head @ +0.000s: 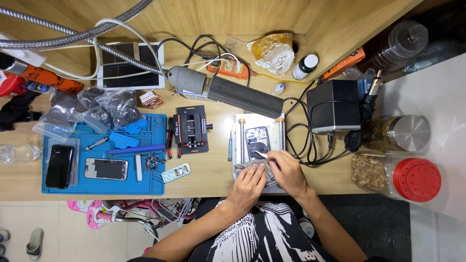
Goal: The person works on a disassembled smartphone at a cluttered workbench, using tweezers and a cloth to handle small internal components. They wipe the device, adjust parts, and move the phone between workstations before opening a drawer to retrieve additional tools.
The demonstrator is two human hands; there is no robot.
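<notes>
Phone point(257, 139) lies back-open on the fixture point(241, 138) at bench edge; right hand point(287, 171) pinches tweezers point(261, 155) inside it, left hand point(246, 187) presses a grey cloth point(242, 168) flat; work looks midway, nothing reassembled.

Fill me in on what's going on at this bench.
A person at a wooden bench works on an opened phone clamped in a metal fixture. The right hand holds a thin tool against it, while the left hand presses a grey cloth at its near end. Two other phones lie on a blue mat to the left.
</notes>
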